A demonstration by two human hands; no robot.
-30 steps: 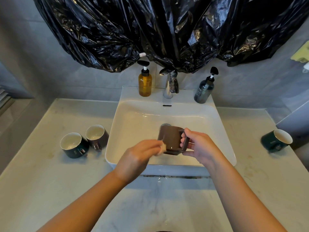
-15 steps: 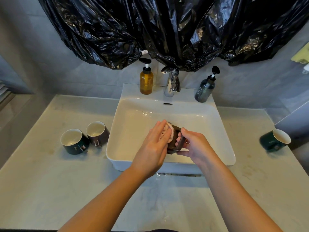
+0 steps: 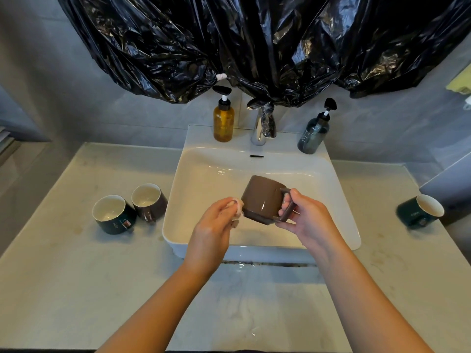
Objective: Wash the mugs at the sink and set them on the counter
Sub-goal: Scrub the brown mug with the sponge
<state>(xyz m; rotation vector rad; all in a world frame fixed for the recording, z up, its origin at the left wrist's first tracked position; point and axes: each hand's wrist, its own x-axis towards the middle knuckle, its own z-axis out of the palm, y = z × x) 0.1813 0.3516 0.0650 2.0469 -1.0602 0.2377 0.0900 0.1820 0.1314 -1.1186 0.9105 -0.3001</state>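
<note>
Black plastic sheeting (image 3: 254, 47) hangs over the wall behind a pale table (image 3: 63, 276) with a white sink (image 3: 341, 225) set into it. Over the basin the brown mug (image 3: 262, 200) is held tipped, mouth facing away. The right hand (image 3: 308, 220) has its fingers curled round the handle, and the left hand (image 3: 211, 230) pinches a small pale pad (image 3: 238, 208) against the mug's side near the base.

The mug looks like glazed ceramic: stiff, fairly heavy, breakable, and probably slick when wet, so the handle is the safest hold.

Two mugs stand left of the sink, one green (image 3: 113, 215) and one dark brown (image 3: 149, 201), just beside each other. Another green mug (image 3: 418, 211) stands well apart on the right. An amber pump bottle (image 3: 223, 121) and a grey pump bottle (image 3: 313, 135) flank the tap (image 3: 262, 123). Both green mugs seem to read "Hello". The grey bottle's lettering is too small to read.
</note>
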